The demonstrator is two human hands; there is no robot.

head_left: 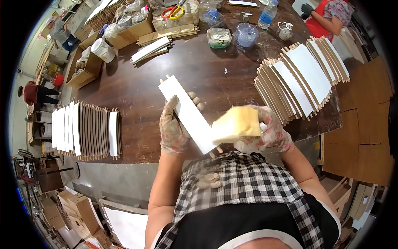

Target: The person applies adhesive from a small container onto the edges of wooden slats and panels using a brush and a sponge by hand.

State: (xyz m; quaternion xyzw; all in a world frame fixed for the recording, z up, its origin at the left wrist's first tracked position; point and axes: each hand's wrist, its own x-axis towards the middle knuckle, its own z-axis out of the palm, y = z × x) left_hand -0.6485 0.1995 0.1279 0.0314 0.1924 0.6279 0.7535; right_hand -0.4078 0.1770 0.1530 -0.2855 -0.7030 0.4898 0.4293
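Observation:
My left hand (171, 132), in a floral work glove, is closed on the edge of a narrow white board (188, 113) with wooden dowels sticking out of both ends. The board slants over the table edge, its near end close to my apron. In my gloved right hand (273, 130) is a yellow sponge block (237, 122), slightly blurred. The sponge is at the near end of the board; whether it presses on the surface I cannot tell. Beside the board lie three small brown round lumps (196, 100).
White-faced boards with dowels are lined up at the left (83, 130) and right (300, 79) of the brown table (137, 103). Farther back are more boards (151, 50), scissors (174, 12), plastic tubs (246, 35), a water bottle (268, 13) and cardboard boxes (130, 33). Other people stand beyond the table.

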